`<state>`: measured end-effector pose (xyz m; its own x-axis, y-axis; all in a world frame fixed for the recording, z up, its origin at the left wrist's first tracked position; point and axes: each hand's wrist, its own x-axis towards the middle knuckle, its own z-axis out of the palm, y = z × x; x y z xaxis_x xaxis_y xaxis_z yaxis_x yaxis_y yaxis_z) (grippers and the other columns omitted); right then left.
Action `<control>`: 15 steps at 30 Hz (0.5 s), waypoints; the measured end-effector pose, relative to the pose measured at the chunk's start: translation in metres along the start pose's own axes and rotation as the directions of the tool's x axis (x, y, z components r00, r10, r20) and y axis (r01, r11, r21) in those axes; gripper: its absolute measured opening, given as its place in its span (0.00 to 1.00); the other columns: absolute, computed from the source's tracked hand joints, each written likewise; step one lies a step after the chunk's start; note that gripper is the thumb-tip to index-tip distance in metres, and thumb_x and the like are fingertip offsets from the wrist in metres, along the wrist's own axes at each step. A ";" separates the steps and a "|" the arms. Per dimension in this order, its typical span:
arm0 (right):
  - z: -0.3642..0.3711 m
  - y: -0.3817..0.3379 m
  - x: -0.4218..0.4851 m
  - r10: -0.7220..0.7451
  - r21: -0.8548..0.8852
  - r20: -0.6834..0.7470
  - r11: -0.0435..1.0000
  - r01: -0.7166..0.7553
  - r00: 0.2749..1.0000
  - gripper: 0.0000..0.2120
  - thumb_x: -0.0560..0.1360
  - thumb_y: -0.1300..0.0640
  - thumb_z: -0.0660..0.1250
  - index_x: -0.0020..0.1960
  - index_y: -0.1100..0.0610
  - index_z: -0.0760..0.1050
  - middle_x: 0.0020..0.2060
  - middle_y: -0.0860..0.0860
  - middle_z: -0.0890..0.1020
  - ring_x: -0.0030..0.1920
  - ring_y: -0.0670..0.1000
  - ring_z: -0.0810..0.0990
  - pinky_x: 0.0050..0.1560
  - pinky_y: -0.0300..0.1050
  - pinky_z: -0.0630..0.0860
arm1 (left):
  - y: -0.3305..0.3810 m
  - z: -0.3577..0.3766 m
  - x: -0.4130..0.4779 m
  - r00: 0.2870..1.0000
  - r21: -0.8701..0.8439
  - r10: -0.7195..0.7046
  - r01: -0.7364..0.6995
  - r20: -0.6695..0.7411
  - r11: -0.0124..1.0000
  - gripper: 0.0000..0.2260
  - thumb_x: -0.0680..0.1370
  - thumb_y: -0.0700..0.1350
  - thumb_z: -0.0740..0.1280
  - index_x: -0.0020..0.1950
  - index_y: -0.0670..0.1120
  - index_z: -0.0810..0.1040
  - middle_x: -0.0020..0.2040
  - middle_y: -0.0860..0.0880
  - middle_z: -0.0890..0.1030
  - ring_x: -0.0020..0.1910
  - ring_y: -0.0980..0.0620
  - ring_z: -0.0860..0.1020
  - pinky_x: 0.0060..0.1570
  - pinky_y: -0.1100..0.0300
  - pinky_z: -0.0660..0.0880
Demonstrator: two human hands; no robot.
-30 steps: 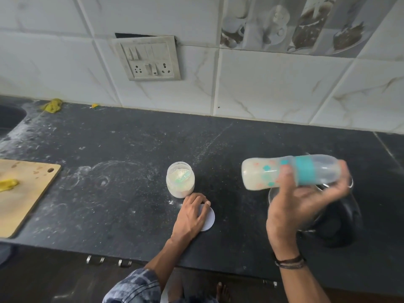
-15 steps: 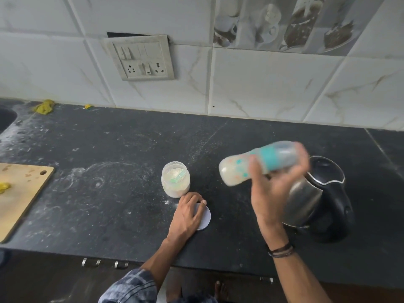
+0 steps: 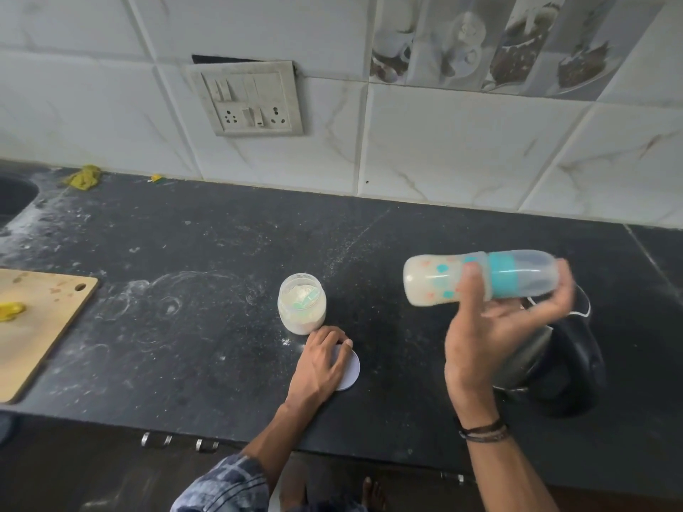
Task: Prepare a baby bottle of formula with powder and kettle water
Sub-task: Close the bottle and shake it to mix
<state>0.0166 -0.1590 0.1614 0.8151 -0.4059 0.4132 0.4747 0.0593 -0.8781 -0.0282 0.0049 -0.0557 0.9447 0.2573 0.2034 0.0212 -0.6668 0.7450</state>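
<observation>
My right hand [image 3: 495, 327] grips a baby bottle [image 3: 439, 280] held on its side in the air, base to the left, teal collar and clear cap to the right; milky liquid fills its body. Below and behind that hand stands a black and steel kettle [image 3: 561, 367], mostly hidden. An open jar of formula powder [image 3: 302, 308] with a teal scoop inside stands at the counter's middle. My left hand [image 3: 320, 364] lies flat on the jar's white lid [image 3: 351, 371], just in front of the jar.
A wooden cutting board [image 3: 40, 323] with a yellow scrap lies at the left edge. A sink corner [image 3: 13, 197] shows far left. A yellow cloth [image 3: 83, 176] sits by the tiled wall, under a socket panel [image 3: 251, 99]. Powder dusts the black counter [image 3: 184, 345].
The bottle swung down to the left and tilted, then came back up to the right and level, a shaking motion. My left hand stayed on the lid.
</observation>
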 end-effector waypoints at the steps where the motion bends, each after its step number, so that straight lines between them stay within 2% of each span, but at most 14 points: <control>1: 0.000 0.000 0.001 -0.028 -0.011 -0.039 1.000 0.027 0.999 0.38 0.76 0.64 0.71 0.76 0.68 0.51 0.67 0.67 0.73 0.54 0.52 0.83 0.50 0.34 0.80 | 0.000 0.000 0.000 1.000 0.000 0.002 -0.002 -0.002 1.000 0.11 0.83 0.51 0.59 0.51 0.49 0.78 0.53 0.56 0.77 0.56 0.58 0.72 0.61 0.72 0.62; 2: 0.000 0.003 0.003 -0.031 -0.026 -0.032 0.999 0.030 0.999 0.38 0.77 0.65 0.70 0.76 0.68 0.50 0.66 0.66 0.73 0.54 0.51 0.84 0.50 0.35 0.81 | 0.000 0.000 0.000 1.000 -0.001 0.004 -0.004 -0.005 1.000 0.11 0.83 0.51 0.59 0.50 0.49 0.78 0.53 0.56 0.77 0.57 0.58 0.72 0.61 0.72 0.62; 3: -0.002 0.008 0.006 -0.011 -0.052 0.035 0.999 0.013 0.999 0.38 0.76 0.67 0.71 0.77 0.67 0.50 0.64 0.62 0.74 0.54 0.47 0.84 0.51 0.36 0.81 | -0.001 0.000 0.000 1.000 -0.003 0.005 -0.005 -0.006 1.000 0.11 0.83 0.52 0.59 0.50 0.49 0.78 0.53 0.57 0.77 0.57 0.58 0.72 0.61 0.72 0.62; 4: -0.002 0.014 0.008 0.039 -0.100 0.155 0.995 -0.024 0.987 0.39 0.75 0.68 0.73 0.77 0.63 0.53 0.63 0.55 0.75 0.55 0.45 0.83 0.51 0.40 0.82 | -0.001 0.000 0.000 1.000 -0.006 0.005 -0.005 -0.008 1.000 0.11 0.82 0.52 0.59 0.50 0.49 0.78 0.53 0.57 0.77 0.57 0.59 0.72 0.61 0.72 0.62; 6: -0.006 0.024 0.010 0.159 -0.207 0.401 0.975 -0.080 0.902 0.40 0.73 0.64 0.78 0.75 0.52 0.59 0.61 0.45 0.77 0.55 0.49 0.84 0.53 0.50 0.84 | -0.001 0.000 0.000 1.000 -0.010 0.001 -0.001 -0.013 1.000 0.12 0.82 0.52 0.59 0.50 0.49 0.79 0.53 0.56 0.77 0.56 0.59 0.72 0.61 0.73 0.61; 8: -0.010 0.025 0.008 0.171 -0.163 0.397 0.980 -0.114 0.902 0.38 0.72 0.62 0.78 0.74 0.50 0.60 0.63 0.46 0.76 0.56 0.51 0.84 0.53 0.47 0.83 | 0.000 -0.001 0.000 1.000 -0.008 -0.002 0.002 -0.005 1.000 0.11 0.82 0.52 0.59 0.50 0.49 0.79 0.53 0.57 0.77 0.56 0.59 0.72 0.61 0.74 0.61; 10: -0.006 0.017 0.005 0.131 -0.041 0.265 0.991 -0.124 0.955 0.37 0.73 0.63 0.75 0.73 0.52 0.57 0.63 0.47 0.75 0.57 0.46 0.83 0.52 0.40 0.81 | 0.001 -0.001 0.000 1.000 -0.004 0.003 -0.003 -0.004 1.000 0.11 0.82 0.51 0.59 0.51 0.48 0.79 0.53 0.56 0.78 0.56 0.59 0.72 0.61 0.74 0.61; 12: -0.006 0.018 0.005 0.099 0.008 0.186 0.995 -0.103 0.977 0.37 0.74 0.65 0.73 0.74 0.54 0.55 0.63 0.48 0.74 0.56 0.44 0.83 0.52 0.37 0.81 | 0.002 -0.002 0.001 1.000 -0.007 0.009 -0.009 -0.011 1.000 0.11 0.82 0.51 0.59 0.51 0.48 0.79 0.53 0.56 0.78 0.56 0.59 0.72 0.61 0.74 0.61; 13: -0.005 0.021 0.004 0.107 -0.016 0.234 0.994 -0.107 0.966 0.37 0.74 0.65 0.75 0.74 0.54 0.56 0.62 0.46 0.75 0.55 0.45 0.83 0.52 0.38 0.81 | 0.003 -0.002 0.000 1.000 -0.008 0.012 -0.012 -0.016 1.000 0.12 0.82 0.51 0.59 0.50 0.48 0.79 0.53 0.56 0.78 0.56 0.59 0.71 0.61 0.74 0.61; 15: -0.006 0.027 0.000 0.171 -0.113 0.406 0.984 -0.136 0.898 0.38 0.72 0.62 0.78 0.74 0.53 0.60 0.58 0.40 0.78 0.54 0.49 0.85 0.51 0.42 0.82 | 0.003 -0.003 0.000 1.000 -0.006 0.012 -0.012 -0.017 1.000 0.12 0.82 0.51 0.59 0.50 0.48 0.79 0.53 0.57 0.77 0.56 0.60 0.71 0.61 0.75 0.60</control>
<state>0.0279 -0.1627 0.1367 0.9476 0.0156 0.3191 0.3190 0.0109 -0.9477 -0.0292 0.0045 -0.0518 0.9390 0.2615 0.2232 0.0079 -0.6653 0.7465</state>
